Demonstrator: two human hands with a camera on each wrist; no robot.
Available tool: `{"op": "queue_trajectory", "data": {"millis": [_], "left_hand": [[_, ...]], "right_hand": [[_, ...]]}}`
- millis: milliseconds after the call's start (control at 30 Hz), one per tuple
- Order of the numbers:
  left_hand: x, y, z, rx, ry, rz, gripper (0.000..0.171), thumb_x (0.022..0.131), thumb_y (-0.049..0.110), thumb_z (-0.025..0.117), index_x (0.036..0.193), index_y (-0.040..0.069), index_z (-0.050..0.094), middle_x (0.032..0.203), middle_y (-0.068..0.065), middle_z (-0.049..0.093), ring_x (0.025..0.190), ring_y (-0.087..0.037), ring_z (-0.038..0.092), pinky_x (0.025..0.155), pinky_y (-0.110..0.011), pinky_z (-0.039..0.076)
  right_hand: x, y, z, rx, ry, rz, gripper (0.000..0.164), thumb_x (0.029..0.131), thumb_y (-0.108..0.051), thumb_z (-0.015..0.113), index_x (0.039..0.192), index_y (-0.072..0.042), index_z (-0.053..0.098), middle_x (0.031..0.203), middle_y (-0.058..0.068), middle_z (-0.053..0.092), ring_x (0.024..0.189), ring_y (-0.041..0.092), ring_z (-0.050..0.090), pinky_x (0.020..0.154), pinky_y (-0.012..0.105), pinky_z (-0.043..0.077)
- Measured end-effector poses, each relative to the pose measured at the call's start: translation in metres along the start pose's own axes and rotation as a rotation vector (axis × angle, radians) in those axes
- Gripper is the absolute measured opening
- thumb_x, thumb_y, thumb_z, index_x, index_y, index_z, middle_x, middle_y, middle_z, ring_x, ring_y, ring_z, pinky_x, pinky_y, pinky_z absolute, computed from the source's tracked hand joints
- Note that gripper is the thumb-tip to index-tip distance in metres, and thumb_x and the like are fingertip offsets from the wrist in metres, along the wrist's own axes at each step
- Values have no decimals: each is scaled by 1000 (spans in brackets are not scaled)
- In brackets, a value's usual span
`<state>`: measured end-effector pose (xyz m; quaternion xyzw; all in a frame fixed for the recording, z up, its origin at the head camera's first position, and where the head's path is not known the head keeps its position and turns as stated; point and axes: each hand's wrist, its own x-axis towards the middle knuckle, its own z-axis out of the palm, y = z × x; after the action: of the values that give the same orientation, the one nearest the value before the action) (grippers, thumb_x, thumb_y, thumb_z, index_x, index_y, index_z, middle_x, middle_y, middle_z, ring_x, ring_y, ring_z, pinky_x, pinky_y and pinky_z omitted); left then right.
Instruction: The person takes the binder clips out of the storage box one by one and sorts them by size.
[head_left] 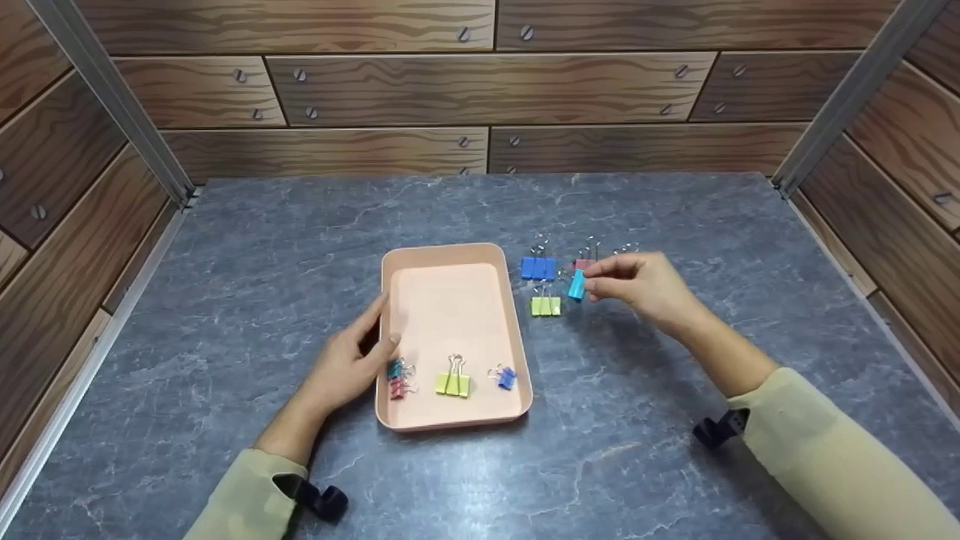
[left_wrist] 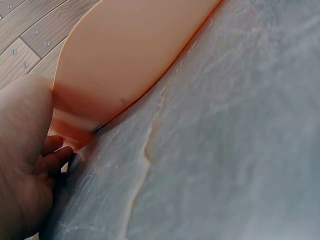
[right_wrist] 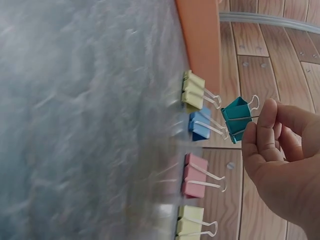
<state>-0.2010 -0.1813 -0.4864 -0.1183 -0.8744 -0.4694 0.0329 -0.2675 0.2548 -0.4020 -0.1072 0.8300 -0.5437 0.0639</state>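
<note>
My right hand (head_left: 637,289) pinches a teal binder clip (head_left: 576,285) by a wire handle, raised off the table as the right wrist view shows. Close by stand a blue binder clip (head_left: 538,268), a yellow-green binder clip (head_left: 545,306) and a pink binder clip (right_wrist: 195,176), partly hidden by the hand in the head view. With the thumb over the rim and the fingers outside, my left hand (head_left: 349,367) grips the left wall of a peach tray (head_left: 450,300). Inside the tray's near end lie a yellow-green clip (head_left: 453,384), a small blue clip (head_left: 507,378), a pink clip (head_left: 397,388) and a teal clip (head_left: 394,368).
Another yellow binder clip (right_wrist: 190,223) stands beyond the pink one, mostly behind the right hand in the head view. The dark marbled table (head_left: 300,225) is bounded by wood-patterned walls (head_left: 487,90) at the back and both sides.
</note>
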Motion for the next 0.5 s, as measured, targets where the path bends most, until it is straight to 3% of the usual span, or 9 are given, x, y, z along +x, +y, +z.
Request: {"op": "queue_trajectory", "data": {"millis": [200,500], "left_hand": [[0,1,0,-6,0,-8,70,105,30,68,167,21,38,162,-15,46,148,-33,44,123,-50,34],[-1,1,0,-3,-4,-21,70,105,33,68,167,24,37,162,-16,45,148,-35,45,123,-51,34]], "right_hand": [[-1,13,-6,-32,19,64,32,95,-18,82,115,6,77,90,5,78,83,13,74,79,31,60],[-1,29,-10,4,14,114,39,95,-15,82,123,10,73,101,3,77,84,8,74,79,25,61]]}}
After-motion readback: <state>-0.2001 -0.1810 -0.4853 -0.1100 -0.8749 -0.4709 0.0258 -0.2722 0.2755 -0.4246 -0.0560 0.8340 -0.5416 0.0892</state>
